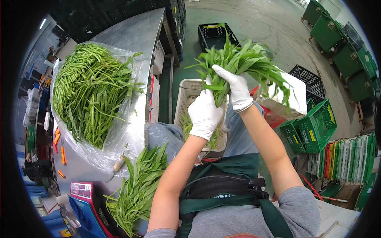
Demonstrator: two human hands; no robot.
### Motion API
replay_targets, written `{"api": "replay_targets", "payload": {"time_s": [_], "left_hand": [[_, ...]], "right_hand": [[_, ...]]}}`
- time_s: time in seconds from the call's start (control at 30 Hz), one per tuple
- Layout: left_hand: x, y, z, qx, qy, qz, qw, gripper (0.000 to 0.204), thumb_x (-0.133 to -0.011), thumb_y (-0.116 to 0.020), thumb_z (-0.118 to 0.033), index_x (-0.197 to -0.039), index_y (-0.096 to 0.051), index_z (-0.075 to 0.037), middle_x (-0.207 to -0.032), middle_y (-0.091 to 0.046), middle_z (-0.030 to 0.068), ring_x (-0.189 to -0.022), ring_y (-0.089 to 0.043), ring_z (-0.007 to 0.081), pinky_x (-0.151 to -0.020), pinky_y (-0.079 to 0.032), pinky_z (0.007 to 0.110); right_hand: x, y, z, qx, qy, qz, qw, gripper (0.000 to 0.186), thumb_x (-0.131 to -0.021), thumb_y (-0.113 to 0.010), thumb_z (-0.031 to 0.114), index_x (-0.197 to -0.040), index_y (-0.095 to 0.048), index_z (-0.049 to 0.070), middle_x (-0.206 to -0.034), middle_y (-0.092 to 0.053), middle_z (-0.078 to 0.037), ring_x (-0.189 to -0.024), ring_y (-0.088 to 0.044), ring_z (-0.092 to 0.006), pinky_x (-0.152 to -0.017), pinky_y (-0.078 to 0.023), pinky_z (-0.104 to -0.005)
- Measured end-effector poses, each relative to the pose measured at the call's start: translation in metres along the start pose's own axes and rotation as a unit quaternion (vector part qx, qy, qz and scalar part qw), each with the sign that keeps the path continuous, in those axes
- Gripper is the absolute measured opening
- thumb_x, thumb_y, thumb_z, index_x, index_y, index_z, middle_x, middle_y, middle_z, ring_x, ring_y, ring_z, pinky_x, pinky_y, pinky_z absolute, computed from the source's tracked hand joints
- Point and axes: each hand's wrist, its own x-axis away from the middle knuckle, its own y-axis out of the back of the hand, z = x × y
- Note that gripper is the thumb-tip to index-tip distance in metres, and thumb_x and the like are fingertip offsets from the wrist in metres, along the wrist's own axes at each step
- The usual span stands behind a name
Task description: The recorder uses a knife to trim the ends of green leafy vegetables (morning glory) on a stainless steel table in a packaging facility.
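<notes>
Both my hands wear white gloves. My right hand (235, 86) grips a bunch of leafy water spinach (230, 57), its leaves fanning out up and to the right. My left hand (204, 113) is closed at the bunch's left lower side, its raised fingertips pinching at a leaf there. Below the hands, between my knees, stands a cream plastic crate (183, 92) with green scraps inside. A large heap of water spinach (93, 93) lies on clear plastic sheeting (129, 104) on the metal table at left. Another pile of water spinach (139, 190) lies beside my left arm.
A wooden-handled knife (118, 163) rests near the edge of the metal table (139, 33). At left stands a red-framed scale (85, 194). A black crate (214, 37) sits ahead; a white foam box (291, 95) and green crates (317, 125) are at right. Green bins (327, 31) stand far right.
</notes>
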Motion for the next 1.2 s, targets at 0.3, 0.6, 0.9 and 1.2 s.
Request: {"api": "replay_targets", "payload": {"time_s": [0.3,0.6,0.9,1.2], "left_hand": [[-0.001,-0.002,0.054,0.572,0.180,-0.074,0.797,0.057,-0.094,-0.051,-0.026,-0.140,-0.032,0.002,-0.134,-0.043,0.0160,-0.123,-0.043,0.0242,-0.106,-0.029,0.034],[0.023,-0.053,0.122,0.613,0.399,-0.019,0.682,0.066,-0.089,-0.044,-0.059,-0.136,-0.042,-0.012,-0.129,-0.050,0.0064,-0.119,-0.046,0.0255,-0.102,-0.031,0.043],[0.001,0.018,0.021,0.954,0.113,0.187,0.204,0.048,-0.087,-0.061,-0.030,-0.129,-0.049,-0.010,-0.133,-0.048,0.0145,-0.111,-0.051,0.0282,-0.097,-0.044,0.049],[0.012,0.020,0.041,0.967,0.036,0.229,-0.102,0.036,-0.089,-0.051,-0.038,-0.109,-0.056,-0.007,-0.084,-0.057,0.0020,-0.055,-0.043,0.0089,-0.049,-0.037,0.024]], "right_hand": [[-0.035,-0.001,0.044,0.171,0.123,0.096,0.973,0.028,-0.085,-0.065,0.019,-0.106,-0.064,0.001,-0.094,-0.068,-0.009,-0.082,-0.065,-0.0154,-0.075,-0.052,-0.0291],[-0.029,-0.042,0.119,-0.106,0.021,0.233,0.966,0.025,-0.084,-0.065,0.014,-0.105,-0.063,0.001,-0.097,-0.067,-0.012,-0.085,-0.066,-0.0217,-0.079,-0.055,-0.0368],[-0.070,-0.005,0.102,-0.205,-0.059,0.221,0.952,0.025,-0.091,-0.055,0.018,-0.108,-0.060,0.000,-0.100,-0.066,-0.013,-0.086,-0.066,-0.0225,-0.075,-0.057,-0.0368],[-0.074,0.012,0.120,-0.275,-0.002,0.233,0.933,0.025,-0.092,-0.053,0.020,-0.101,-0.059,-0.003,-0.093,-0.066,-0.015,-0.089,-0.064,-0.0268,-0.083,-0.054,-0.0415]]}}
